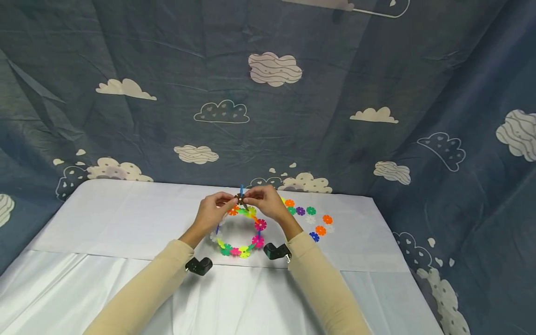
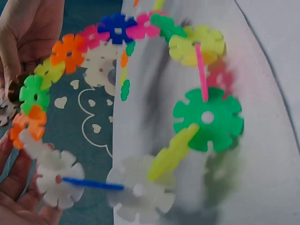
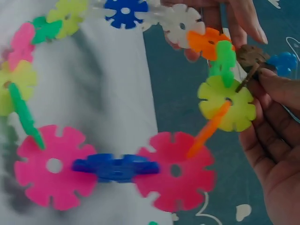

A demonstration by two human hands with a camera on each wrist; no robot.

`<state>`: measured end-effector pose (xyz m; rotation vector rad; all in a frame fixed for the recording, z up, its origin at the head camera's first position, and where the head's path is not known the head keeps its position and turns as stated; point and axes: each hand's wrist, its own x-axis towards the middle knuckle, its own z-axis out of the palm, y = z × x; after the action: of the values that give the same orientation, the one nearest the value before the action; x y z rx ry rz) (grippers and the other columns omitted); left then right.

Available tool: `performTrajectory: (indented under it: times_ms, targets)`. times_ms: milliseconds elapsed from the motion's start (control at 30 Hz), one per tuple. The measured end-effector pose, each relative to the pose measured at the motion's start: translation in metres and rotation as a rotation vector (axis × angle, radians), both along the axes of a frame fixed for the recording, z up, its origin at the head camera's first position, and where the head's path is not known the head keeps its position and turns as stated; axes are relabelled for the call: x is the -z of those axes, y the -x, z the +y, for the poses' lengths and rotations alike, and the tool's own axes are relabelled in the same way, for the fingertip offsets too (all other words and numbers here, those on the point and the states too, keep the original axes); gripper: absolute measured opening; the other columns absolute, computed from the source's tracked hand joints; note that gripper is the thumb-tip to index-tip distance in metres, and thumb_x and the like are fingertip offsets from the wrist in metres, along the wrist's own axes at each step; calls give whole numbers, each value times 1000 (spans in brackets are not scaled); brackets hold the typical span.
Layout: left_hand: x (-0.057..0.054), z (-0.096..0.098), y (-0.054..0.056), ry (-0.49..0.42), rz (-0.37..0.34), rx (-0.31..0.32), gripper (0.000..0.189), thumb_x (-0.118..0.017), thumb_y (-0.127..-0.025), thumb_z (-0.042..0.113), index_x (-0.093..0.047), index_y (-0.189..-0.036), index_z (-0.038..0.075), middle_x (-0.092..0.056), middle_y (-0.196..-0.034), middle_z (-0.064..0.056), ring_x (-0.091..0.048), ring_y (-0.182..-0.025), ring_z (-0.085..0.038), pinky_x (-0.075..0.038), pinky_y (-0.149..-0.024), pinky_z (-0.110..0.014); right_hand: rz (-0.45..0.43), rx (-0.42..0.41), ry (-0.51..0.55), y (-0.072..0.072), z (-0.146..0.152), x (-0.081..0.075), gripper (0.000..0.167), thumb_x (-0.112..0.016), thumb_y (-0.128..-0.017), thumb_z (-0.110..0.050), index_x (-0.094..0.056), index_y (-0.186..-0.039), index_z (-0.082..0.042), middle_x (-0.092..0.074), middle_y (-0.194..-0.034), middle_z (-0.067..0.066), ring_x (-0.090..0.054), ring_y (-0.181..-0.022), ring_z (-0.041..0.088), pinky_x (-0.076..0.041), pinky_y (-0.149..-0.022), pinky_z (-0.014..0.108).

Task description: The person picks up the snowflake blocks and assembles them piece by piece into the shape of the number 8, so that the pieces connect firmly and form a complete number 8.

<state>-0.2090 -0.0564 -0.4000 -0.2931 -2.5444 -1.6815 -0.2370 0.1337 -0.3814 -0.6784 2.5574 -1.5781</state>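
The disc ring [image 1: 257, 240] over the surface [image 1: 125, 218] looks closed. Your left hand [image 1: 212, 211] and right hand [image 1: 268, 201] both pinch the brown disc [image 1: 240, 199] at its far side, blue disc [image 1: 241, 189] adjoining. That join seems unfinished; loose discs [image 1: 320, 230] lie unattached, rightward.

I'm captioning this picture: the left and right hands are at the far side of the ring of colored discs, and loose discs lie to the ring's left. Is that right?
Not quite: the loose discs lie to the right of the ring, as the head view shows.
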Motion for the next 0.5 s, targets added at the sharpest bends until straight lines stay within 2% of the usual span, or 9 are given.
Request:
performTrajectory:
  times_ms: [267,500]
  targets:
    - [-7,-3,4,-112,64,15,33,-70,-90,23,-66,-115,2,-69,-106,-14,-64,-97,-26,-53,-87,-40,12,-163,-108,10,0,-18,11,-65,-91,-2,-73,-94,4,-71,-89,13,-66,-77,18,-56,-71,28]
    - [-10,-1,2,-146,53,-63,37,-75,-86,24,-66,-114,1,-70,-101,-15,-66,-91,-26,-55,-82,-36,-22,-241,-187,16,-5,-27,12,-64,-91,-1,-73,-96,4,-72,-91,12,-66,-78,16,-56,-73,27]
